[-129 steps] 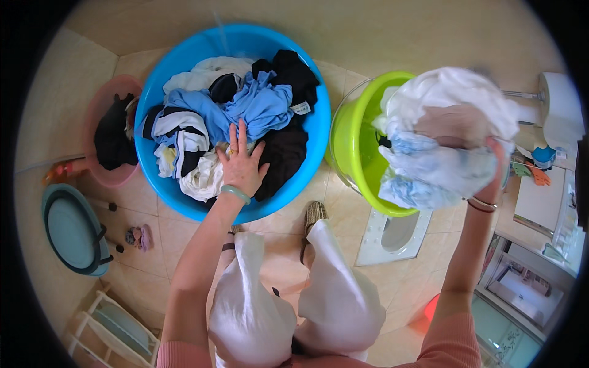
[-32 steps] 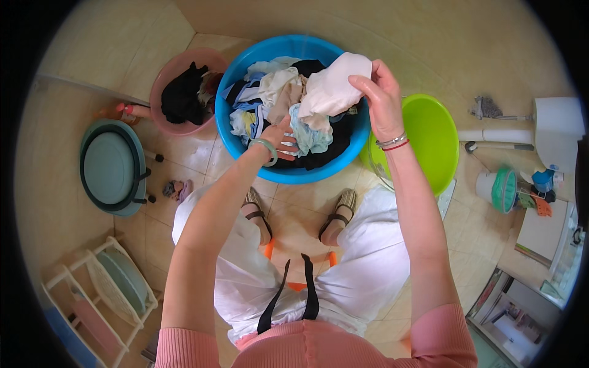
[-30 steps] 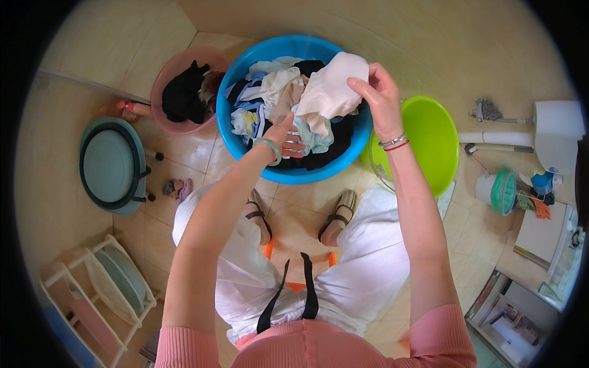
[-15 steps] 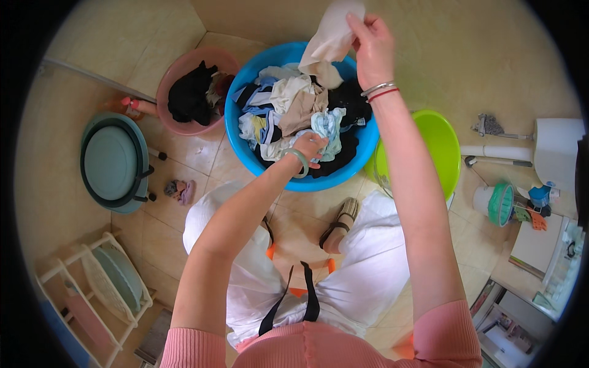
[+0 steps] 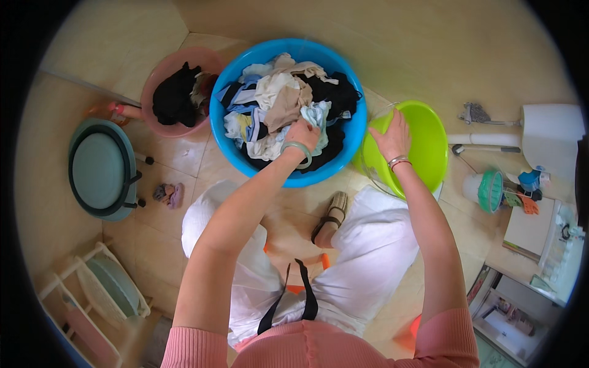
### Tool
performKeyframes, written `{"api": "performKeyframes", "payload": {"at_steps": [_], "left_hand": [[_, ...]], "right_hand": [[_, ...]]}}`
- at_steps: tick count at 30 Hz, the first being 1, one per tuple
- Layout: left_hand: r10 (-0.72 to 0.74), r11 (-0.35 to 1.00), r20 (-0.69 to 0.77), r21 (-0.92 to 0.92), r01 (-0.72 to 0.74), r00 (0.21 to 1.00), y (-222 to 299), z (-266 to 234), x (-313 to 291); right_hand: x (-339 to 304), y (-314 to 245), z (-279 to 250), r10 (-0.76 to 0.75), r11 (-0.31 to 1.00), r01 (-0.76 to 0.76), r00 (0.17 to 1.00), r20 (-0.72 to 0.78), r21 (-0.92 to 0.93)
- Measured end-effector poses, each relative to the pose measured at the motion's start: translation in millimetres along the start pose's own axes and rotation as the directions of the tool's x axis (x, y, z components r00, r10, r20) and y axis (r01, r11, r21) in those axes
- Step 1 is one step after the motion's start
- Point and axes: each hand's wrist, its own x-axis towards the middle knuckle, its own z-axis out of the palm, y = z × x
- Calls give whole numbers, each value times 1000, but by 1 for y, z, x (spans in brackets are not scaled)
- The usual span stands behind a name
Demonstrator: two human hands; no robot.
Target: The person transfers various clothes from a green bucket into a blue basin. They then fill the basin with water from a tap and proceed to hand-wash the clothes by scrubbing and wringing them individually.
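A large blue basin [image 5: 219,132] holds a heap of white, beige, blue and black clothes [image 5: 284,102]. My left hand [image 5: 304,135] is closed at the near side of the heap, its fingers on a light blue garment [image 5: 316,115]. To the right stands a lime green bucket [image 5: 432,144] with a thin wire handle. My right hand [image 5: 392,136] is over its left side with fingers apart, holding nothing; whether it touches the rim I cannot tell. A pale beige cloth [image 5: 300,66] lies along the far side of the heap.
A pink basin [image 5: 149,101] with dark clothes [image 5: 175,98] stands left of the blue one. Folded grey-green basins [image 5: 98,172] lean at the left, near a small crumpled cloth [image 5: 169,195]. A white rack [image 5: 61,285] stands nearer; a small bin [image 5: 481,190] is at right.
My right hand has let go of the pale cloth, which now lies on the heap, and has come down to the green bucket. My left hand has closed on the light blue garment.
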Motion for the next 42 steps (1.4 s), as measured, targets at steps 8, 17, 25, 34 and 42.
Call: {"api": "performKeyframes", "payload": {"at_steps": [8, 17, 25, 34, 42], "left_hand": [[216, 902, 111, 357, -242, 970, 28, 12, -18], [260, 904, 72, 333, -269, 963, 56, 18, -17], [157, 763, 237, -645, 34, 959, 108, -9, -12], [224, 317, 205, -940, 128, 953, 123, -102, -24], [266, 190, 62, -982, 11, 962, 119, -130, -17]], "right_hand": [[-19, 64, 55, 157, 965, -216, 932, 325, 152], [-39, 91, -38, -3, 977, 51, 975, 223, -207], [-33, 22, -198, -348, 743, 512, 846, 403, -432], [6, -81, -258, -666, 450, 718, 666, 336, -531], [51, -108, -243, -782, 349, 784, 546, 303, -513]]}}
